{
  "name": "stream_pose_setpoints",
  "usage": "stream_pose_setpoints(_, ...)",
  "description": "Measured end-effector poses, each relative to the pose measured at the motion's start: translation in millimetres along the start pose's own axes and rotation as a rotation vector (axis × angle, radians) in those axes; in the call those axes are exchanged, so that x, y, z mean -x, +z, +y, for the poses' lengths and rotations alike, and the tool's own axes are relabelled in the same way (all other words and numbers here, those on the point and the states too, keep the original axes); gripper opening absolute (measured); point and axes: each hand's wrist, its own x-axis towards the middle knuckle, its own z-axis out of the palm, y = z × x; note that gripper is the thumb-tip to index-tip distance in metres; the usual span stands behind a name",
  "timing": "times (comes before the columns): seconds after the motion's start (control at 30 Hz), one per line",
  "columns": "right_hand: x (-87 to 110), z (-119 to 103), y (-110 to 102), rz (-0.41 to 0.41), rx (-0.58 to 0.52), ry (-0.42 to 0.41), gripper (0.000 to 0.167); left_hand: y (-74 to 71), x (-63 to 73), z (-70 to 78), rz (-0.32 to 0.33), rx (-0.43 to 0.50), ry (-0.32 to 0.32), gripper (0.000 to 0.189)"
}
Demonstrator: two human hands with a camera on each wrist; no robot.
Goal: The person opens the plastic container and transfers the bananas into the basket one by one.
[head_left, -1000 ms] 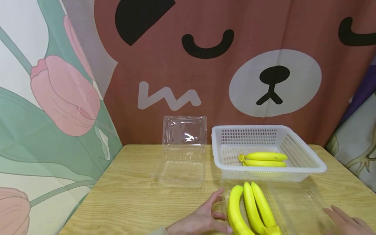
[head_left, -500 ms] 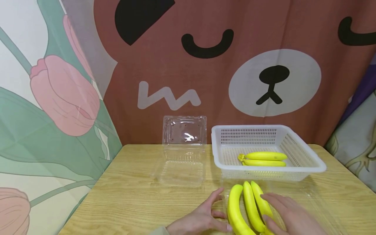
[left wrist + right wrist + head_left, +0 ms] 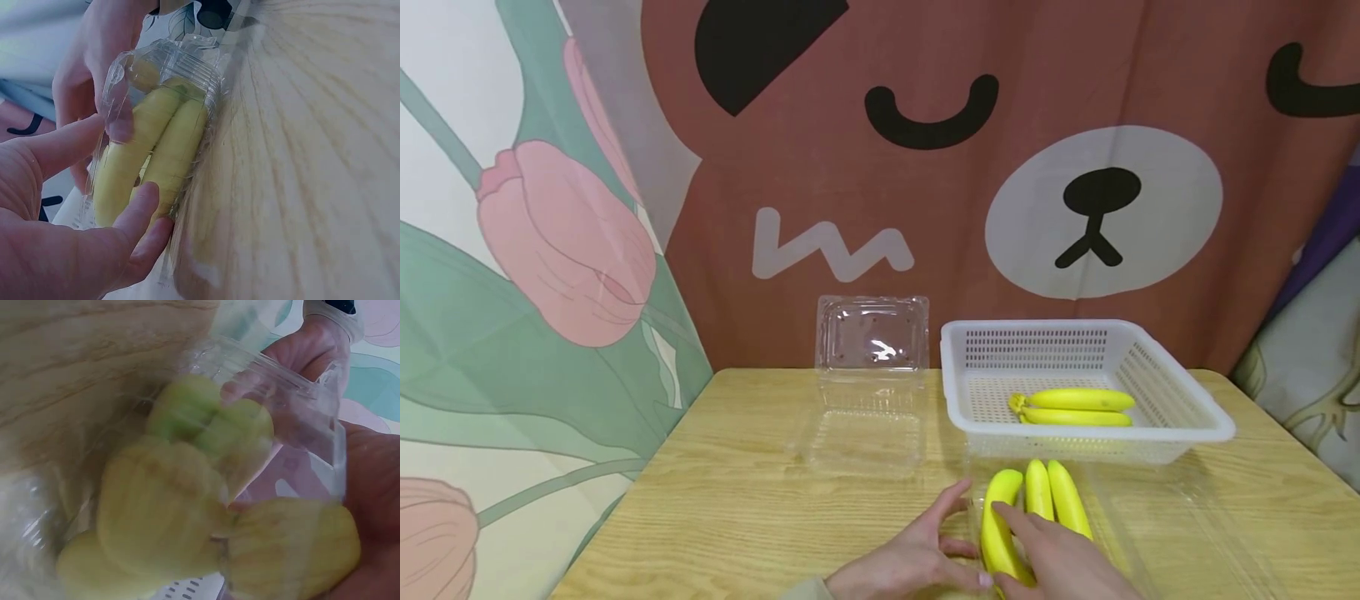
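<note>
In the head view a clear plastic clamshell box [image 3: 1180, 533] lies open at the table's front, its lid spread to the right. Its left half holds a banana [image 3: 1000, 533] beside a pair of bananas [image 3: 1067, 496]. My left hand [image 3: 910, 550] rests against the box's left wall, fingers spread; the left wrist view shows its fingers [image 3: 147, 200] touching the clear side from outside. My right hand [image 3: 1067, 562] reaches over the pair and grips the left banana with finger and thumb. That hand hides the stem ends, and the right wrist view is blurred.
A white perforated basket [image 3: 1086, 434] with two joined bananas [image 3: 1078, 408] stands just behind the box. Another clear clamshell box [image 3: 868, 433] stands with raised lid at the back left. The wooden table [image 3: 730, 500] meets a printed curtain [image 3: 790, 317].
My right hand has come from the box's right side across to the left banana. The bananas have shifted slightly away and to the right. The left hand has kept its place.
</note>
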Motion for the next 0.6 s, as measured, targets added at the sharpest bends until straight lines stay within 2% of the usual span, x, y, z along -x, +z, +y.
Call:
stream_pose_setpoints(0.17,-4.7,-6.5,2.2,0.057,0.007,-0.043,0.081,-1.4,-1.8,-1.2,-0.004,-0.012,0.021,0.098)
stream_pose_setpoints(0.23,-6.4,-8.5,2.1,0.059,0.002,-0.029,0.081,-2.0,-2.2,-1.4,-0.005,-0.013,0.024,0.098)
stream_pose_setpoints(0.43,-9.8,-14.3,0.4,0.05,-0.013,0.04,0.085,-2.7,-2.8,-2.0,-0.02,0.006,0.041,0.101)
stream_pose_setpoints(0.6,-8.0,-20.9,-5.5,0.073,-0.034,0.149,0.09,-3.1,-3.5,-1.3,-0.012,0.021,0.031,0.102)
